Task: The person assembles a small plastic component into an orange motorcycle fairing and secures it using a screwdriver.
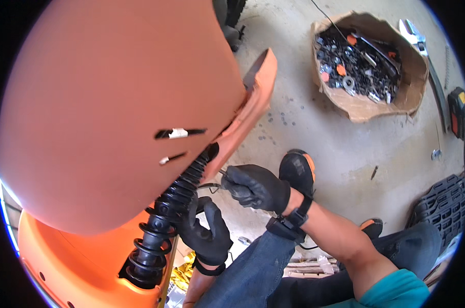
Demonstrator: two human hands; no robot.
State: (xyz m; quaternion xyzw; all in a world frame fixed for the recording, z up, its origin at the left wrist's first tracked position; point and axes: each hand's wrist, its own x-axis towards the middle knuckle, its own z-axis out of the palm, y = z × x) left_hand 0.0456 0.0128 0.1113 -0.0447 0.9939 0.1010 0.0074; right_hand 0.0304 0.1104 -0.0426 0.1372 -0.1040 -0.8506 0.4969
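A large dull-orange curved panel [114, 102] fills the left side, with a narrow orange edge piece [253, 95] along its right. Below it, a black coil-spring shock absorber [155, 231] slants down into a bright orange panel [63, 256]. My left hand [209, 233], in a black glove, is beside the shock absorber, thumb and fingers curved apart; some fingertips are hidden behind it. My gloved right hand [255, 187] is closed near the edge piece's lower end. A thin dark rod, too small to name, sticks out from its fingertips. A bent dark wire [210, 187] shows between the hands.
A torn cardboard box [345, 105] of mixed metal hardware stands on the concrete floor, upper right. Beyond it lie a long-handled tool [432, 72] and a black battery-like block [458, 110]. Black plastic grid pieces [442, 205] lie at far right. My shoe [296, 172] is near my right hand.
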